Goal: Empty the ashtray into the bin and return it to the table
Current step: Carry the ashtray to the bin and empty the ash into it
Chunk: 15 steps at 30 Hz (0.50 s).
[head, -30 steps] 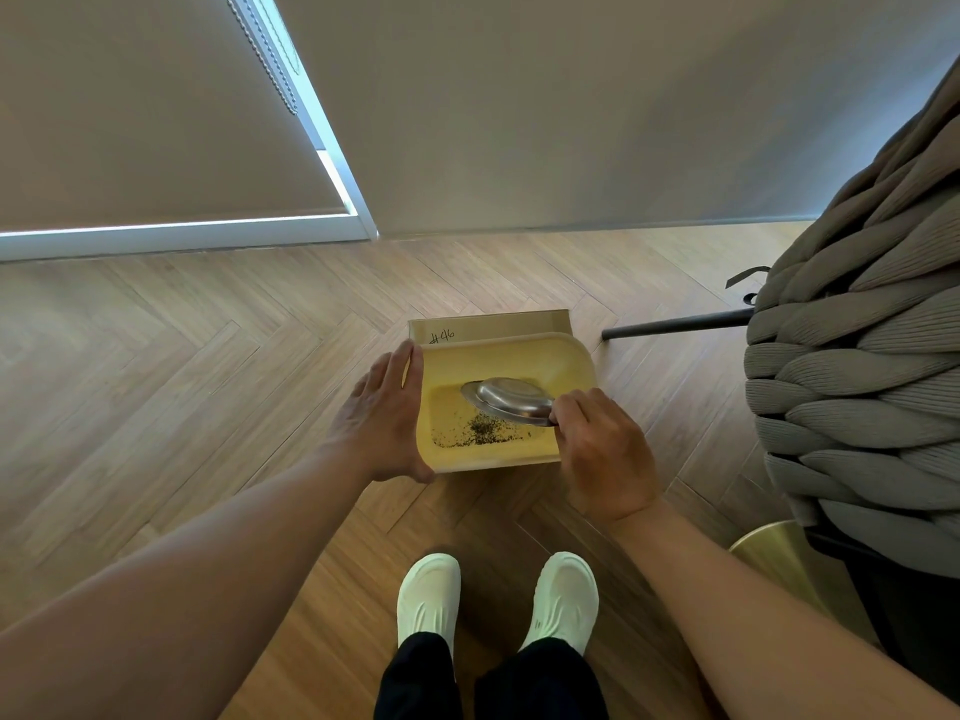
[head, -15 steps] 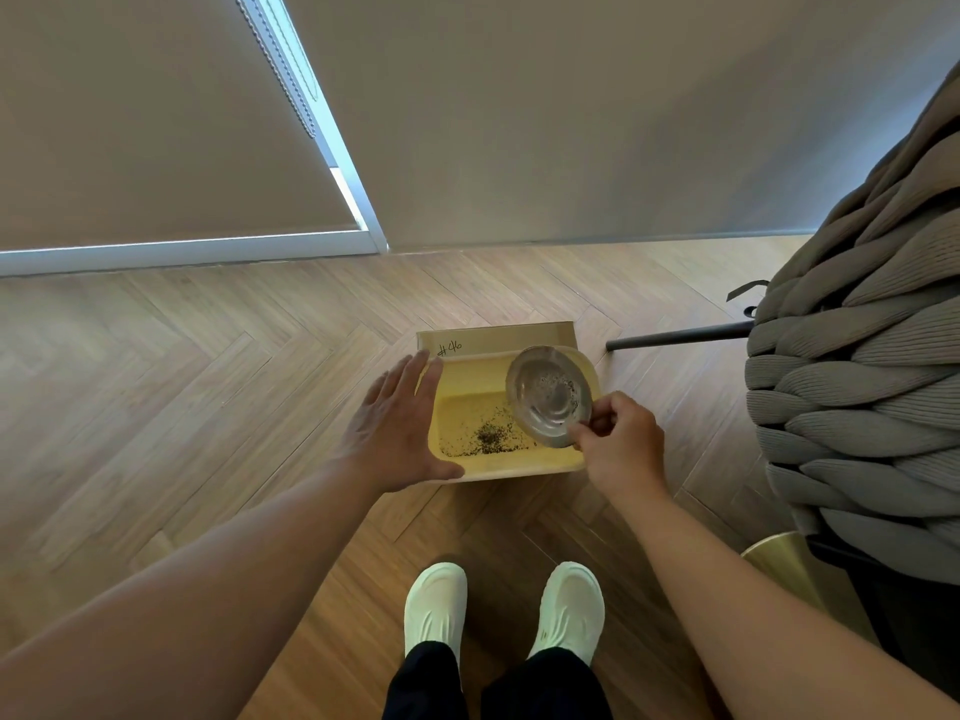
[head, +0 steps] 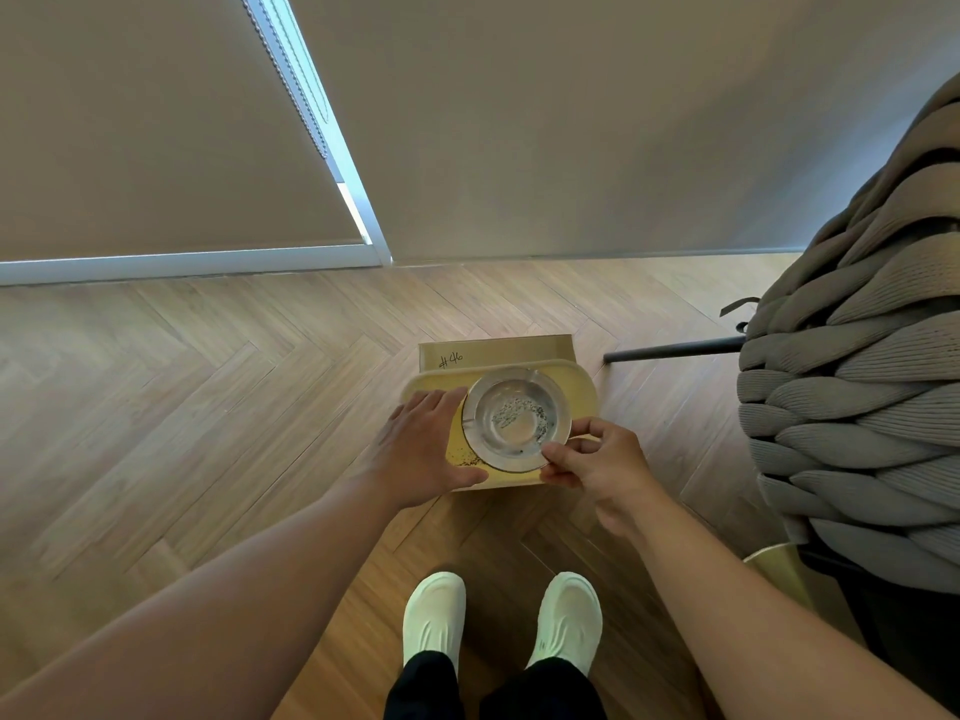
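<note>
A round metal ashtray faces up, level, above the yellow bin on the floor. Some dark ash specks still cling to its bowl. My right hand pinches the ashtray's near right rim with thumb and fingers. My left hand lies flat with fingers apart on the bin's left rim, holding nothing. Dark ash lies on the bin's bottom, mostly hidden under the ashtray. The bin's cardboard back flap reads "#46".
A large chair of thick grey woven rope stands close on the right, with a dark leg bar on the floor. A gold round edge shows under it. My two white shoes stand just behind the bin. Wall and window blinds lie ahead.
The ashtray was upside down in the bin a second ago; my right hand has turned it upright and lifted it. My left hand stayed on the bin's left rim.
</note>
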Each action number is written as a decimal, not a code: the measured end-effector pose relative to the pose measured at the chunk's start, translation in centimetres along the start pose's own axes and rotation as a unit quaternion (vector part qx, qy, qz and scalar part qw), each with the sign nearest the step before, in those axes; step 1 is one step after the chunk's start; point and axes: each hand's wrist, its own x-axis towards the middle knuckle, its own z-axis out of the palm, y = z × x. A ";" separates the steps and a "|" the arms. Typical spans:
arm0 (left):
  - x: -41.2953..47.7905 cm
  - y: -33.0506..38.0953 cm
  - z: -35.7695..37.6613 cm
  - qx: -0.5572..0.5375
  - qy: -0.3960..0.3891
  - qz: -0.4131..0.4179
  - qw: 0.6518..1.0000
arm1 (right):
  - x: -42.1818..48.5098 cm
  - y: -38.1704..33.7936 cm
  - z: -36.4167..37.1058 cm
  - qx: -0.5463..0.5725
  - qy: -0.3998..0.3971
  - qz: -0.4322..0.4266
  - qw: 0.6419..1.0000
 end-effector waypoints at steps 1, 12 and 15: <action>0.0 0.1 0.0 -0.006 0.000 -0.003 1.000 | -0.1 0.0 0.1 0.000 -0.012 0.003 1.000; -0.1 0.0 -0.5 -0.034 -0.001 0.001 0.999 | -0.8 -0.3 0.2 -0.081 -0.063 -0.023 0.994; -0.2 0.0 -0.7 -0.041 -0.002 0.004 0.999 | -1.1 -1.1 0.1 -0.117 -0.087 -0.038 0.989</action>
